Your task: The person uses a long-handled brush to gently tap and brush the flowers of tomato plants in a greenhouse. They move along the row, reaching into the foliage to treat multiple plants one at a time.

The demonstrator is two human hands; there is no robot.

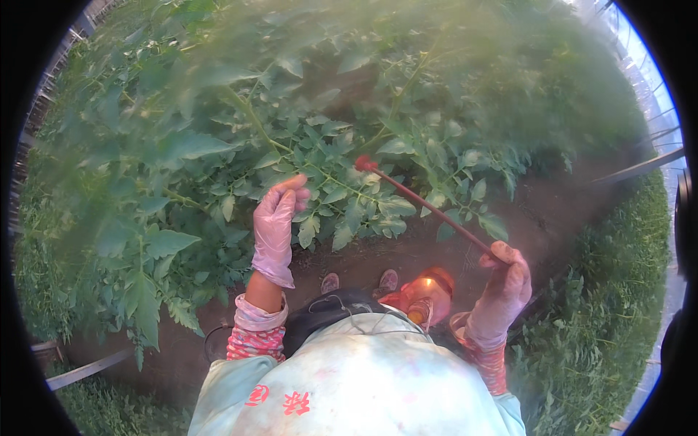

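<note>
My right hand (504, 280), in a thin translucent glove with stained fingertips, grips the end of a thin dark red stick (433, 210). The stick slants up and left to a bright red, blob-like tip (365, 163) in front of the foliage. My left hand (278, 218), gloved alike, is raised with bent fingers beside the leafy shoot of a tomato plant (349, 188). Whether those fingers hold anything is hidden. At my waist, between the hands, is a translucent plastic bottle (436, 289) with red-orange contents or staining.
Dense tomato foliage (163, 147) fills the space ahead and to the left. Another green row (600, 294) stands at the right. Bare soil (381, 250) lies around my shoes (387, 280). Pale strips (641, 166) cross near the sides. Haze blurs the upper view.
</note>
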